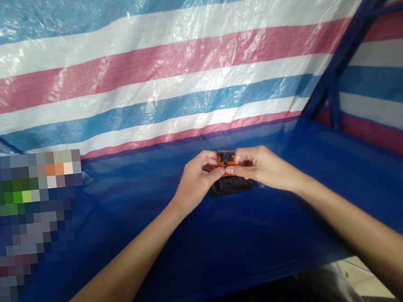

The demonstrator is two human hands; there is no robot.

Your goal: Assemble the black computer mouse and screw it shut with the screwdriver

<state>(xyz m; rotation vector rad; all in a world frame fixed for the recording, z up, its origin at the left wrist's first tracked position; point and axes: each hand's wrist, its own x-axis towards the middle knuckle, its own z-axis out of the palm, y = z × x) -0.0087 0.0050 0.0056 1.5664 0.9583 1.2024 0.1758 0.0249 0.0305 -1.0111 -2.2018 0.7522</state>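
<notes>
Between my two hands is a small orange part with a black piece in its middle (226, 158). My left hand (203, 172) grips its left side, the thumb pressed along the near edge. From the right, my right hand (256, 167) pinches the same part, and the two thumb tips nearly meet. Just below and behind the thumbs lies a black, shallow plastic shell with rounded corners (231, 185). It rests on the blue surface, partly covered by my fingers. What kind of device these pieces belong to I cannot make out.
A blue sheet covers the table (196, 246). Behind it hangs a striped plastic sheet (164, 64) in red, white and blue. A dark blue frame bar (338, 57) slants at the right. Objects at the far left are blurred out by large pixels.
</notes>
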